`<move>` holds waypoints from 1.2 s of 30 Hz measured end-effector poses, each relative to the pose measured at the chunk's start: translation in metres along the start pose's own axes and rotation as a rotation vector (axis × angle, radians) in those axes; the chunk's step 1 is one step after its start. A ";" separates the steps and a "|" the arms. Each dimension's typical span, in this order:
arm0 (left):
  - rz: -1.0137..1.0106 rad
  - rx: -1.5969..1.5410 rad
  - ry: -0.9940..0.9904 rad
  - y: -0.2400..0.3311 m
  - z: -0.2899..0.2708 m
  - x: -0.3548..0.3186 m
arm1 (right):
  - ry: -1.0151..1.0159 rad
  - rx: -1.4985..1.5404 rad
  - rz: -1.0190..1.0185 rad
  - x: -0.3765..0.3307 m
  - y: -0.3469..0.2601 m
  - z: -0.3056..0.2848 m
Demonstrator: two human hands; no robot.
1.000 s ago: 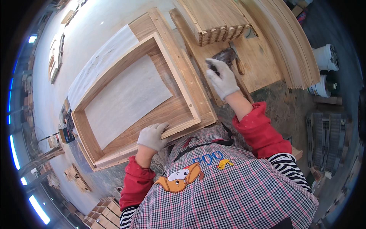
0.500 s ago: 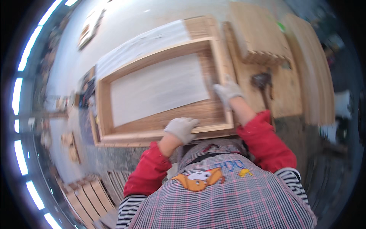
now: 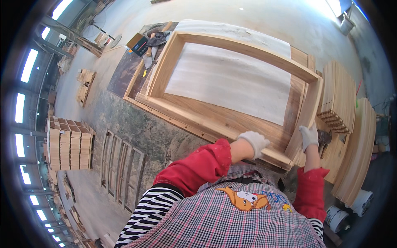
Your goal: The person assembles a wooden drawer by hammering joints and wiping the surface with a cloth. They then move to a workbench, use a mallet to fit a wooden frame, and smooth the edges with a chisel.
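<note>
Pale rectangular wooden frame (image 3: 248, 49) sits at 1 o'clock over the dark-brown worktop (image 3: 125, 77). White-gloved right hand (image 3: 309, 136) just left the dark-headed mallet's (image 3: 324, 138) side, now grasping the frame's 4 o'clock end, so mallet's idle. White-gloved left hand (image 3: 254, 144) is curled at the 5 o'clock rail, can't tell if gripping.

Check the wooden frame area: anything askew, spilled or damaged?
The thin white sheet inside the open rectangular wooden frame looks askew: its near edge slants away from the near rail, baring a wedge of brown wood that widens rightward. No spill or damage evident.
</note>
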State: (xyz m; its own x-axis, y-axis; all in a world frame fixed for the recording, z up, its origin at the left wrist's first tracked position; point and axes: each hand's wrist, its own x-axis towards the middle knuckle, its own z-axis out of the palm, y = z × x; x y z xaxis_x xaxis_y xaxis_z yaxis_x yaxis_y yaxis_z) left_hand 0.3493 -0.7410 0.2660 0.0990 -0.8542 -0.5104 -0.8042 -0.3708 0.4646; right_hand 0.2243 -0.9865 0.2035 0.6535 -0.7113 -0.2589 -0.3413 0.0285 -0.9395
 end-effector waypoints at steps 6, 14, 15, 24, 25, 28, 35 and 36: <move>0.282 -0.574 -0.003 -0.037 0.027 -0.023 | 0.158 -0.052 -0.262 -0.096 -0.004 0.005; 0.550 -2.093 1.035 -0.098 -0.161 -0.057 | 0.211 -0.142 -0.218 -0.176 -0.026 0.019; 0.699 -2.076 1.049 -0.091 -0.167 -0.059 | 0.228 -0.161 -0.221 -0.181 -0.029 0.022; 1.421 -1.527 0.504 -0.059 -0.262 -0.054 | 0.085 -0.318 -0.363 -0.198 -0.055 0.037; 1.432 -1.539 0.380 -0.044 -0.275 -0.056 | -0.012 -0.326 -0.332 -0.197 -0.057 0.040; 1.417 -1.372 0.001 -0.018 -0.307 -0.061 | -0.295 -0.444 -0.300 -0.200 -0.042 0.054; 0.660 -1.386 -0.227 0.000 -0.265 -0.053 | -0.325 -0.580 -0.080 -0.210 -0.012 0.039; 0.554 -1.378 -0.232 -0.003 -0.253 -0.052 | -0.309 -0.596 -0.044 -0.211 -0.009 0.034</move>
State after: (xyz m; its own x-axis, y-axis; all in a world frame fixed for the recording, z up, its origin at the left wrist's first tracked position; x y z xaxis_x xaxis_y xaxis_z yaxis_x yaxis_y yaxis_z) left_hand 0.4954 -0.7874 0.4743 -0.2231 -0.9710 -0.0859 0.4712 -0.1846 0.8625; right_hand 0.1121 -0.8129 0.2596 0.8083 -0.4670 -0.3586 -0.5666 -0.4512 -0.6895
